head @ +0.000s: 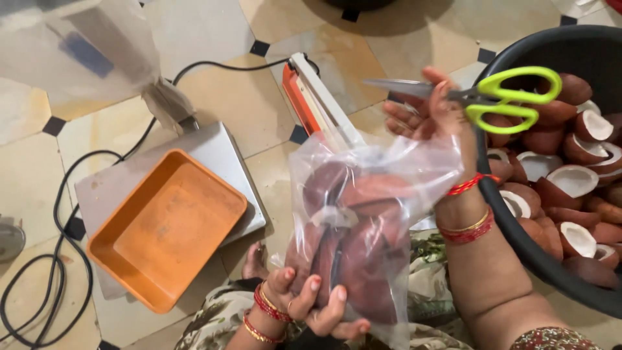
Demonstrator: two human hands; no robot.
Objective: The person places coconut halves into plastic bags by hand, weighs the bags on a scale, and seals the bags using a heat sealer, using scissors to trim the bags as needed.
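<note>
A clear plastic bag (363, 214) filled with brown coconut halves hangs in front of me. My left hand (311, 301) supports the bag from below, fingers curled around its bottom. My right hand (431, 110) pinches the top of the bag and also holds scissors (492, 97) with lime-green handles, blades pointing left. Red and gold bangles circle both wrists.
An orange tray (165, 227) rests on a silver weighing scale (220, 152) at left, with black cables (58, 259) on the tiled floor. An orange-and-white bag sealer (311, 97) lies behind the bag. A black tub (551, 259) of coconut halves (570, 181) stands at right.
</note>
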